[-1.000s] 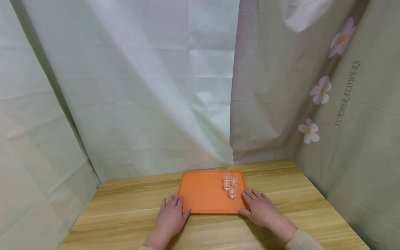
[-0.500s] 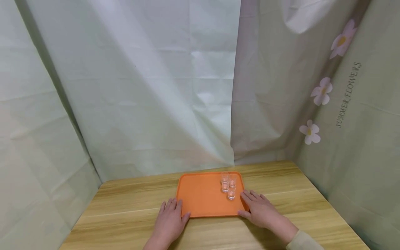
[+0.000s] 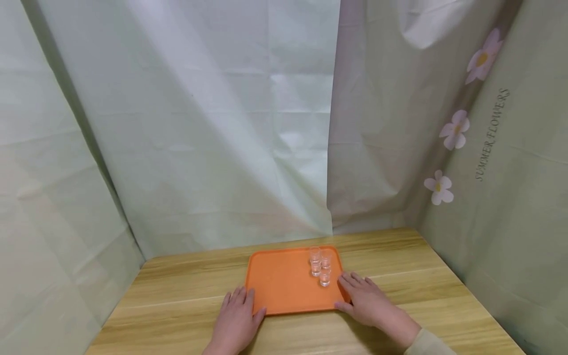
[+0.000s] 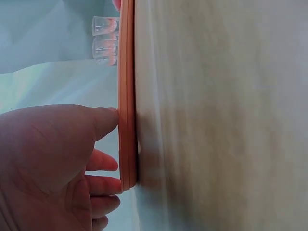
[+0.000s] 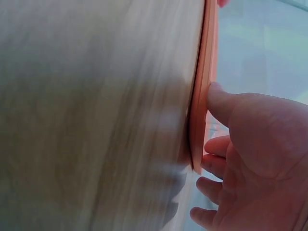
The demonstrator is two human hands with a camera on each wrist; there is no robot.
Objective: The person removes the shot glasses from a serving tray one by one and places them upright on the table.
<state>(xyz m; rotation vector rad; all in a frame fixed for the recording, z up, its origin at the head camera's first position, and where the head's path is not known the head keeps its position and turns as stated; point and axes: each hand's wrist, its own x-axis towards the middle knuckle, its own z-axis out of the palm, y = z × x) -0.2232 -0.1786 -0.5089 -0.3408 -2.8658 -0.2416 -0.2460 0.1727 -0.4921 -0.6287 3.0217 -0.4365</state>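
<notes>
Orange tray (image 4: 127, 94) cut off by the top edges of both wrist views

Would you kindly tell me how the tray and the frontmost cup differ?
The tray is opaque orange; the frontmost cup is clear. The tray is broad and flat, the cup small and upright. The left hand and right hand touch the tray, not the cup.

Pale grey-green hangings (image 3: 57, 162) enclose a wood-grained table (image 3: 186, 281) on three sides, the right-hand panel (image 3: 510, 236) printed with pink-tinged flowers (image 3: 438, 187) and dark lettering (image 3: 491, 135) reading "SUMMER FLOWERS," as soft light brightens the creased back panel (image 3: 204, 148) beside a greyer, shadowed stretch (image 3: 372, 123) to its right.
</notes>
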